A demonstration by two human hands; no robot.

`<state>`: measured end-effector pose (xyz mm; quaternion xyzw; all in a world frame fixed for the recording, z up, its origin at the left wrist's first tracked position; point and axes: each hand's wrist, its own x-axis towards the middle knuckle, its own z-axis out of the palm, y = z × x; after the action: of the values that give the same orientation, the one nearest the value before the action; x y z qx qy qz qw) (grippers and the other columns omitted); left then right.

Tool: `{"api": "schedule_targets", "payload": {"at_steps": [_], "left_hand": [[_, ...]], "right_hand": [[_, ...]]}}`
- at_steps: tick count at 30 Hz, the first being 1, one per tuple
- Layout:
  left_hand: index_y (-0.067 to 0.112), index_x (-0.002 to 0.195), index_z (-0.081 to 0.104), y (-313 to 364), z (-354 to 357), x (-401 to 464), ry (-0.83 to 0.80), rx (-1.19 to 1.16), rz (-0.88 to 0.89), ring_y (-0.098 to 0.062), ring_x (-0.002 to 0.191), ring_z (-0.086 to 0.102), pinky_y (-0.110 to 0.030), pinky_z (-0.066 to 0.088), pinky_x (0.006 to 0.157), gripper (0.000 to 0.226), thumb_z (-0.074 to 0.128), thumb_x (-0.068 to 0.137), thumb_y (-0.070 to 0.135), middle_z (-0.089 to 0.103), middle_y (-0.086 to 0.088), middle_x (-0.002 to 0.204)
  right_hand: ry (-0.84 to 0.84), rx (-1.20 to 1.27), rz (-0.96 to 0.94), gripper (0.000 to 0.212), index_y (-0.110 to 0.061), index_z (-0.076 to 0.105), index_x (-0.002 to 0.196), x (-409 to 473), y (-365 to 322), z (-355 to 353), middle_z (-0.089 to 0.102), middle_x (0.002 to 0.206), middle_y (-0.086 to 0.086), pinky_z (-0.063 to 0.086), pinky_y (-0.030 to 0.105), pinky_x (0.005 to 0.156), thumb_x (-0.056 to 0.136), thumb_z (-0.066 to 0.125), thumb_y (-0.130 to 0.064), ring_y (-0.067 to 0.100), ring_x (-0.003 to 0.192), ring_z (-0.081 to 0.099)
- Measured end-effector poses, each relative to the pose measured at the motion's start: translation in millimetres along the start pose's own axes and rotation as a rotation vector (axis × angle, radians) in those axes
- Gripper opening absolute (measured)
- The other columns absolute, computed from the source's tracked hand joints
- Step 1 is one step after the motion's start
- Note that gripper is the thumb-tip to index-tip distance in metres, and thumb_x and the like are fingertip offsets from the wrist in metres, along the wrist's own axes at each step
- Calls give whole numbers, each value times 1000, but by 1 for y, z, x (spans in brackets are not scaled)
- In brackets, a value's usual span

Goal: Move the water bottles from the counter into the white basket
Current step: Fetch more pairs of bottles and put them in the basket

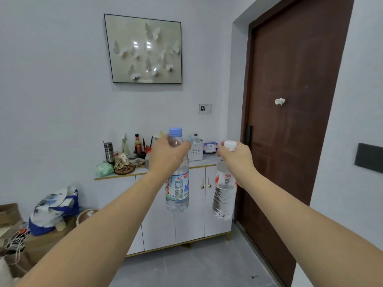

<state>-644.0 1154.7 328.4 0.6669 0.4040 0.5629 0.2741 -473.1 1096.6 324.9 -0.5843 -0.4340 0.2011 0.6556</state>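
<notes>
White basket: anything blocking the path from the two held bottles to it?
Nothing visible blocks it. The white basket already holds bottles, so room looks tight. Left hand grips the blue-capped bottle; right hand the white-capped bottle.

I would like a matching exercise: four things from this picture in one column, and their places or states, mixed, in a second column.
1. clear water bottle with blue cap
2. clear water bottle with white cap
3. white perforated plastic basket
4. dark brown wooden door

a. on the counter
b. held by the right hand
c. closed, at the right
d. held by the left hand

Pairs: 1-d, 2-b, 3-a, 4-c
</notes>
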Motion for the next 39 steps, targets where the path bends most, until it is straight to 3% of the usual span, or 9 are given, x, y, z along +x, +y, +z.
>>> {"api": "schedule_targets", "payload": {"at_steps": [3, 7, 12, 18, 25, 31, 35, 39], "left_hand": [[13, 72, 57, -28, 9, 30, -8, 6, -16, -11, 57, 49, -29, 41, 59, 22, 66, 75, 33, 56, 9, 61], [9, 81, 63, -63, 28, 68, -3, -18, -58, -13, 62, 56, -36, 48, 64, 33, 64, 69, 39, 65, -4, 71], [8, 86, 64, -102, 63, 121, 11, -13, -78, -15, 68, 59, -37, 49, 66, 27, 67, 75, 32, 71, -9, 83], [13, 78, 58, -127, 107, 206, 20, 35, -64, -14, 64, 53, -33, 44, 63, 20, 66, 78, 31, 61, 1, 71], [17, 75, 54, -154, 147, 289, 63, 63, -52, -13, 61, 51, -32, 43, 63, 18, 66, 79, 31, 56, 6, 67], [18, 73, 54, -194, 185, 351, 37, 81, -65, -13, 60, 51, -31, 42, 61, 19, 66, 78, 32, 56, 6, 66], [13, 76, 56, -226, 203, 399, 28, 111, -63, -14, 62, 52, -32, 42, 60, 21, 66, 79, 32, 58, 4, 69], [7, 83, 59, -252, 213, 454, 24, 82, -44, -14, 63, 51, -31, 41, 59, 25, 66, 81, 30, 58, 1, 72]], "right_hand": [[-10, -28, 26, 5, -8, 66, 84, 31, 17, 25, 53, 65, -2, 37, 21, 52, 80, 65, -5, 14, 60, 48], [-1, -44, 67, 15, 3, 68, 94, 74, 37, 48, 56, 69, 1, 39, 21, 52, 82, 63, -5, 10, 58, 48], [-6, -35, 87, 19, -3, 70, 99, 141, 64, 69, 60, 75, 2, 44, 25, 56, 81, 65, -9, 15, 64, 53], [3, -21, 65, 25, -10, 66, 106, 242, 85, 82, 56, 77, -3, 51, 37, 77, 82, 65, -11, 9, 67, 51], [-16, -13, 7, 26, -18, 64, 109, 344, 108, 106, 57, 79, -7, 51, 32, 74, 84, 65, -12, 6, 69, 52], [-34, 45, 69, 23, -10, 67, 105, 410, 147, 132, 57, 76, -2, 47, 28, 65, 82, 65, -8, 12, 68, 53], [-56, 68, 91, 27, -16, 66, 106, 457, 170, 159, 61, 83, 0, 49, 29, 70, 81, 65, -7, 15, 74, 56], [-37, 62, 76, 25, -17, 65, 103, 513, 183, 189, 62, 80, -5, 48, 26, 64, 80, 66, -9, 11, 70, 56]]}}
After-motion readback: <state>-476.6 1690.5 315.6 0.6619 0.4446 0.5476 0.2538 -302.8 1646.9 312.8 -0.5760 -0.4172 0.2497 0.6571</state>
